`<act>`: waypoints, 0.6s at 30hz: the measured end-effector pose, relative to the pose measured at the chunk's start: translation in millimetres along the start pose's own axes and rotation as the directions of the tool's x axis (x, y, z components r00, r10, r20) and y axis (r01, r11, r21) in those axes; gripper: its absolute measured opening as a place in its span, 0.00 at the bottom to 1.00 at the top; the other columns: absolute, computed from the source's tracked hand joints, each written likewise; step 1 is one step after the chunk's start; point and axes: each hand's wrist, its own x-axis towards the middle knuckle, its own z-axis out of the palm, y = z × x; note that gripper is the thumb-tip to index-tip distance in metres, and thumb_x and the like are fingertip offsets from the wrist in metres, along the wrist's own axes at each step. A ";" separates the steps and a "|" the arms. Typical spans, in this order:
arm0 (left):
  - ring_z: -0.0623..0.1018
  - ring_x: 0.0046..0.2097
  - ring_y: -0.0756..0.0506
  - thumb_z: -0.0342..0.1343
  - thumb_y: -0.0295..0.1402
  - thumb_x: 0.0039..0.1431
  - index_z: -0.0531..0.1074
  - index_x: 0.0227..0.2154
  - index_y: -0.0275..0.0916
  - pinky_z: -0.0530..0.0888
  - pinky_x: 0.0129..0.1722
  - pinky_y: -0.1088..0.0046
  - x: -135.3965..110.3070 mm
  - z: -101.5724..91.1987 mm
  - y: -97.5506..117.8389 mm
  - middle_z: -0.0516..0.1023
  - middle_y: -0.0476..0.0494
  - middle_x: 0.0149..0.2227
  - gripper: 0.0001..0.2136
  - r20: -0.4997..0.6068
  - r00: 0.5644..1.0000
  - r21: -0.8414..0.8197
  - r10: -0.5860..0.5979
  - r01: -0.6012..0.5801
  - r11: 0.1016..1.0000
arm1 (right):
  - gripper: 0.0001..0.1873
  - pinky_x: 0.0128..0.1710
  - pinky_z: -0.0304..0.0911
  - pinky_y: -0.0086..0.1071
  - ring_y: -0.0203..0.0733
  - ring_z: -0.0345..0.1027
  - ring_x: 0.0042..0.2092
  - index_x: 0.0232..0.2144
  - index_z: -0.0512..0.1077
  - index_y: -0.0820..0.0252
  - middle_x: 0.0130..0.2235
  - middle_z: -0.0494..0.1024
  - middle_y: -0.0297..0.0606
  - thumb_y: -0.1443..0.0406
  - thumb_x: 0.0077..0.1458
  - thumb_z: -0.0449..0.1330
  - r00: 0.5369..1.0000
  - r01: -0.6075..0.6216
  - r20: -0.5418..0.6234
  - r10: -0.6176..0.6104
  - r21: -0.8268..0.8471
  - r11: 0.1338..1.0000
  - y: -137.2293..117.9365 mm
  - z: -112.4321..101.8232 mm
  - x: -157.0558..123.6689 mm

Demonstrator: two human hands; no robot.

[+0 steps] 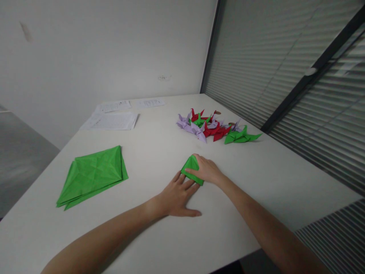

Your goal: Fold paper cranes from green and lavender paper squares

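Observation:
A small folded piece of green origami paper (191, 163) lies on the white table (154, 236) in front of me. My right hand (209, 170) grips it from the right, thumb across its near part and fingers at its far edge. Flat on the table, my left hand (178, 196) has its fingers spread, and the fingertips touch the paper's near edge. The paper's right side is hidden under my right hand.
To the left lies a stack of creased green paper sheets (95, 171). Several purple, red and green origami cranes (218, 127) are grouped at the back right. Printed papers (111, 121) lie at the back left. Window blinds (270, 64) border the table's right side.

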 end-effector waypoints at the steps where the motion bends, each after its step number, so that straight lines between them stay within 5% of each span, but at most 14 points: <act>1: 0.62 0.61 0.30 0.46 0.64 0.53 0.56 0.64 0.40 0.50 0.63 0.47 -0.8 0.7 0.7 0.68 0.35 0.58 0.42 0.005 1.000 0.004 -0.011 0.011 1.000 | 0.38 0.44 0.60 0.39 0.54 0.71 0.49 0.56 0.59 0.59 0.49 0.75 0.50 0.40 0.54 0.53 1.000 -0.002 0.003 0.002 -0.010 1.000 0.0 0.1 0.1; 8: 0.52 0.64 0.23 0.42 0.65 0.53 0.53 0.65 0.44 0.51 0.59 0.38 -6.9 6.2 6.7 0.61 0.36 0.64 0.42 0.004 0.994 0.102 -0.110 0.109 0.989 | 0.38 0.45 0.60 0.41 0.57 0.70 0.51 0.57 0.58 0.60 0.51 0.74 0.53 0.40 0.55 0.50 1.000 0.021 -0.013 -0.021 -0.043 0.999 4.7 3.1 1.4; 18: 0.54 0.64 0.22 0.43 0.65 0.53 0.51 0.66 0.42 0.47 0.59 0.34 -4.8 2.3 7.6 0.62 0.36 0.63 0.43 0.033 0.993 0.066 -0.113 0.111 0.992 | 0.39 0.43 0.61 0.40 0.55 0.72 0.48 0.56 0.58 0.59 0.48 0.76 0.52 0.38 0.54 0.49 1.000 -0.006 -0.009 0.005 -0.121 0.993 2.3 3.2 2.6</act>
